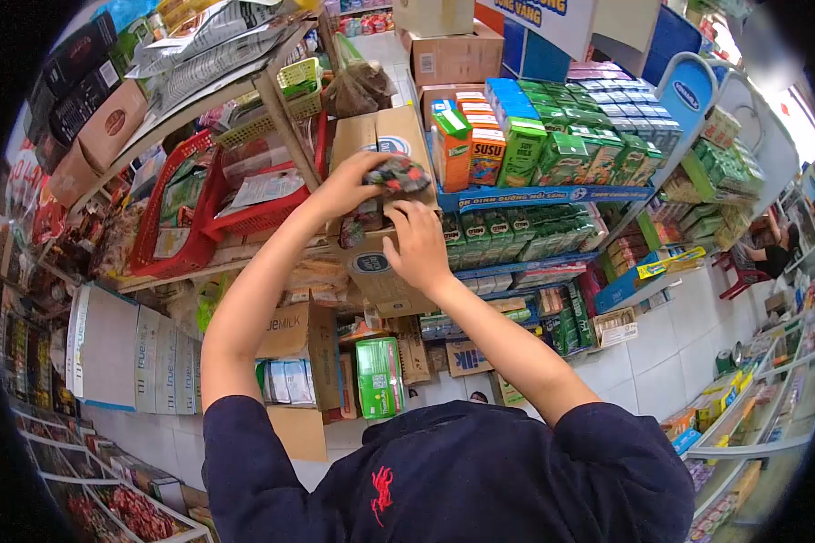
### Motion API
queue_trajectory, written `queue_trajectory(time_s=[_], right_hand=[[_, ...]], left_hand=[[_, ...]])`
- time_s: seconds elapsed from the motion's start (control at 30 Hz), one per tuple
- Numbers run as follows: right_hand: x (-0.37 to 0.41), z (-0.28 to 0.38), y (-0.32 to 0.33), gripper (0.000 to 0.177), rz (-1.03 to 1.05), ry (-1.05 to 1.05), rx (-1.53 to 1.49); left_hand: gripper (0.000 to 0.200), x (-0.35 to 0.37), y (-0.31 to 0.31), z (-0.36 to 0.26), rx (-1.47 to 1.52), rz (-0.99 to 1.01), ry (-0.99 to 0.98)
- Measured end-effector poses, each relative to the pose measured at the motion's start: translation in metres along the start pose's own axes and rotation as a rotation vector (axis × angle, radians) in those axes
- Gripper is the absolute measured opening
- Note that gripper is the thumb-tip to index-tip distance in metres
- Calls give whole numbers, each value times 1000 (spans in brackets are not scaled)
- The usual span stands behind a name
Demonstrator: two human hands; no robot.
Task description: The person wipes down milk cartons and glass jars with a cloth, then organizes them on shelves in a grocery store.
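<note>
My left hand [351, 185] grips a dark, colourful packet [398, 174] at the mouth of an open cardboard box [378, 271]. The box stands tilted against the shelves in front of me, its flaps [382, 136] spread behind the packet. Just below the packet, my right hand [417, 242] has its fingers curled over the box's rim. More dark packets show inside the box under my left hand. Both arms reach out from dark blue sleeves.
A blue shelf rack [552, 195] of green and orange drink cartons stands right of the box. Red baskets [186, 222] sit on a wooden shelf to the left. Cardboard boxes [299, 348] and a green pack [378, 376] lie on the tiled floor. A person [774, 252] sits far right.
</note>
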State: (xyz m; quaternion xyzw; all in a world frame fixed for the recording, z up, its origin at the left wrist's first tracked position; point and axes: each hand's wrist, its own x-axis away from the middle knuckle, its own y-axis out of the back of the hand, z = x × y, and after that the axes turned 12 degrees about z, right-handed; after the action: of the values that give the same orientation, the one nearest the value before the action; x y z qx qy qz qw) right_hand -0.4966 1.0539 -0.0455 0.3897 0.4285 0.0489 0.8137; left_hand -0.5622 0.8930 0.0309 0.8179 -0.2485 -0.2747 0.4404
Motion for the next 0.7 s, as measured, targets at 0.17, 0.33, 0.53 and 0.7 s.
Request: queue_trajectory(time_s=[0.17,0.33,0.53,0.7], right_hand=[[13,-12,-14,29,-40,58,86],[13,-26,-32,30,-98,102,188],[13,-36,-50,30,-178,110,213],[13,-39,-53,29,-206,118,228]], left_hand=[[45,-15,-17,9,-89,181,56],[42,-38,-22,32,-209,90,103],[42,-82,-24,76,-231,-94,160],[44,-127,-28,135,-133,-173,178]])
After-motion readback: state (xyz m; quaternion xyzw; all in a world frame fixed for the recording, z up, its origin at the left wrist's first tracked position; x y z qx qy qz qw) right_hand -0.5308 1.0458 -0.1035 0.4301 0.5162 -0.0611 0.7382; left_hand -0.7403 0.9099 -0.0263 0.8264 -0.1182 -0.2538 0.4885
